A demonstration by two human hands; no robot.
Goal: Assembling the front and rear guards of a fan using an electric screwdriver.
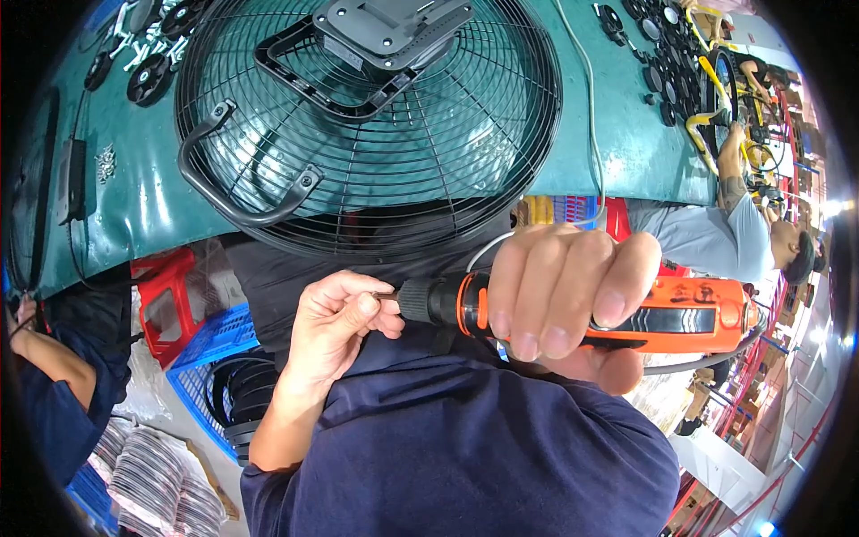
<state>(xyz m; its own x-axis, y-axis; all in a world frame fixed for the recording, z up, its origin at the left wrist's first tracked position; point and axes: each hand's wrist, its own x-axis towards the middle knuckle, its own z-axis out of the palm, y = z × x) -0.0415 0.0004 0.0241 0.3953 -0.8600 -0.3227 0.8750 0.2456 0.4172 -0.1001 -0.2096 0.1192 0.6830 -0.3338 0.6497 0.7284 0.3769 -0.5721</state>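
An orange and black electric screwdriver point(689, 313) lies sideways in front of my chest, its tip pointing left. My right hand point(573, 295) wraps round its body. At the tip, my left hand point(335, 318) pinches the short metal bit point(385, 296) just ahead of the black collar. Beyond both hands, a round black wire fan guard point(429, 170) rests on the green table point(148, 210), overhanging its near edge. A curved black handle point(228, 208) is attached to the guard's left side, and a dark grey motor box with a bracket point(380, 45) sits on top.
Black wheels point(150, 79) and a small pile of screws point(106, 164) lie on the table's left. More black parts point(658, 76) cover the far right, near a co-worker point(738, 233). Another person point(67, 358) stands at left. Below are a red stool point(170, 304) and blue crate point(201, 403).
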